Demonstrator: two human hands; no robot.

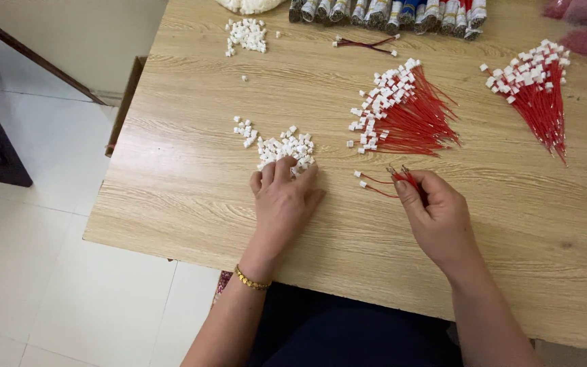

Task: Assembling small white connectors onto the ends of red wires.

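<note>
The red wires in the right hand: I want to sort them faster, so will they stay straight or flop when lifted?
The red wires are thin, so they would likely bend under the white connectors on their ends. They look very light for their length. Pinched in the right hand, they splay apart, so they may tangle.

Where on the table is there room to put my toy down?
Bare wood lies along the near edge of the table, left of the left hand, and right of the right hand. The middle is crowded: white plugs and red wires.
</note>
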